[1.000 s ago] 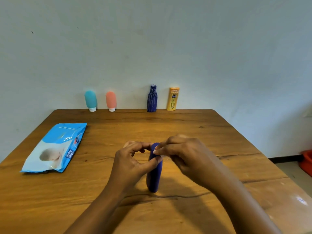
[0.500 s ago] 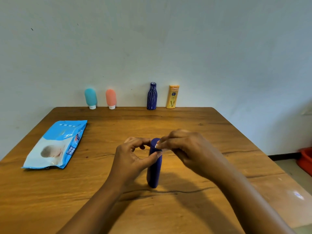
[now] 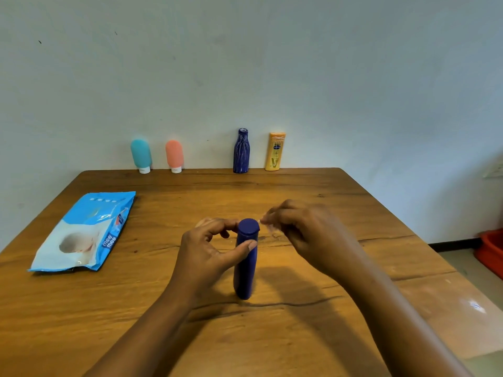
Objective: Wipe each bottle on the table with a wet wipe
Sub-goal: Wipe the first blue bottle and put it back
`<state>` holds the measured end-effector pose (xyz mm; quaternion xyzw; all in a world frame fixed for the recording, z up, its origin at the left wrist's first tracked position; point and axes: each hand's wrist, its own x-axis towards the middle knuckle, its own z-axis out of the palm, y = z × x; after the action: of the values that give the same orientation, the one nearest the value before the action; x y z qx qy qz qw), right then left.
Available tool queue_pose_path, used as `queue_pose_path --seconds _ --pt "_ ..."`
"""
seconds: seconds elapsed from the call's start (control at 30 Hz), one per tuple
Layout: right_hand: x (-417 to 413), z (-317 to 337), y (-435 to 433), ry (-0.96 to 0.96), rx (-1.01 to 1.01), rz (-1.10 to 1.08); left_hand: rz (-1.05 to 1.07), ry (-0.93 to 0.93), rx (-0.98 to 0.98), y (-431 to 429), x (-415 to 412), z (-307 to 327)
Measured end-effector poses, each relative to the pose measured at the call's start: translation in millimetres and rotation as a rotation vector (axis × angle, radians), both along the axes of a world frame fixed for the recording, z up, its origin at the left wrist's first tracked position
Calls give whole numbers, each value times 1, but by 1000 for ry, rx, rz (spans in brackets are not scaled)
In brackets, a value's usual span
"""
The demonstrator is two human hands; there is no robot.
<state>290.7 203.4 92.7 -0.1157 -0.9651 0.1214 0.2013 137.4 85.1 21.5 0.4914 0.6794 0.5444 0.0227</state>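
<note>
Five bottles stand on one table; four are in the back row and one is in front; by colour: one teal bottle, one pink bottle, one striped bottle, one yellow bottle, one blue bottle; so two are dark blue, counting the striped one; two are rounded tubes on white caps; three are taller; one wipe pack; one red bin, partly cut off; two grips, one left grip and one right grip; one pale scrap, blurred, at the right grip's fingertips.
</note>
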Motion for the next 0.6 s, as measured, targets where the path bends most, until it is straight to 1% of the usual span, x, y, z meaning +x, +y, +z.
queue_pose_path --seconds 0.07,0.13,0.23,0.37,0.5,0.6 --pt "-4 4 0 52 -19 -31 -13 -1 -2 1 0 1" --pt "-13 8 -8 82 -24 -4 -20 8 -8 0 -2 1" --pt "-21 3 -21 -7 -19 66 -11 46 -14 0 -3 1" --pt "-7 -6 -16 20 -1 52 -23 45 -14 2 -2 -1" --pt "1 2 -3 3 -144 -14 -13 18 1 1 -3 -2" --pt "-12 9 -6 59 -174 -41 -14 24 -15 1 -4 -3"
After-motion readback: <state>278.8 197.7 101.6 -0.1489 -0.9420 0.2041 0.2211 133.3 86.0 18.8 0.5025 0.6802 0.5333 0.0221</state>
